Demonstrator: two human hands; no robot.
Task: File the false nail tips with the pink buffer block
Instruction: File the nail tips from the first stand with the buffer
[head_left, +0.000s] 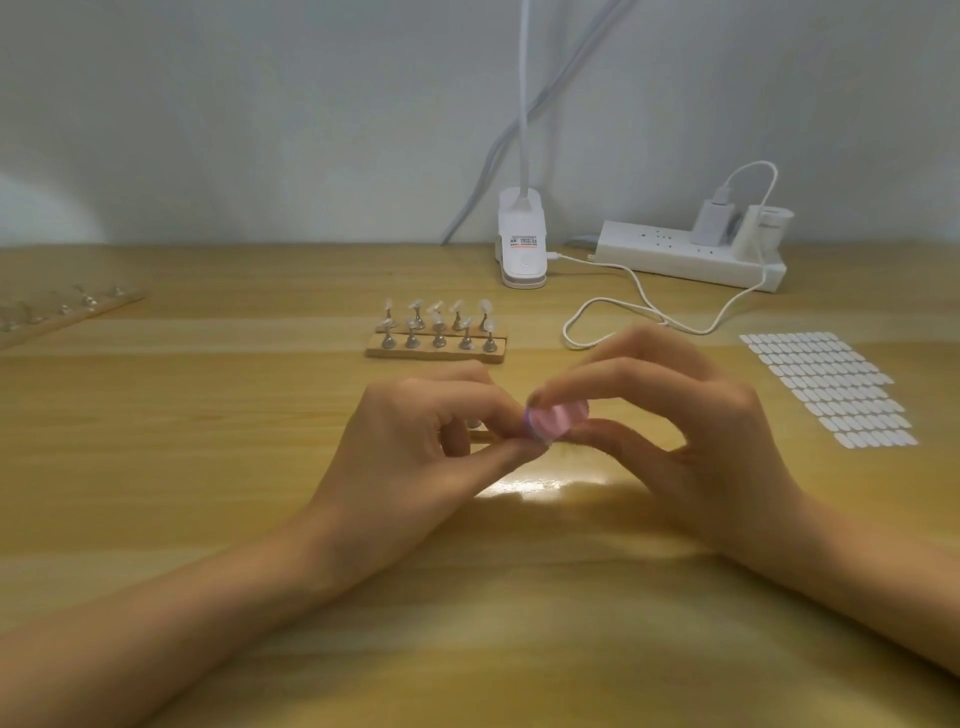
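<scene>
Pink buffer block (558, 418) pinched by right hand (691, 431); lamp label (522, 240) blurred.

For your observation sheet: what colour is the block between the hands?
Pink, slightly blurred. The head view shows the block pinched by the right hand.

The right hand (691, 431) is pinching the pink buffer block (558, 418) above the wooden table (208, 467). The left hand (415, 431) is curling its fingers against the block's left end; what they pinch is blurred. Farther away, nail tips (436, 312) are standing on a wooden holder (436, 351).
</scene>
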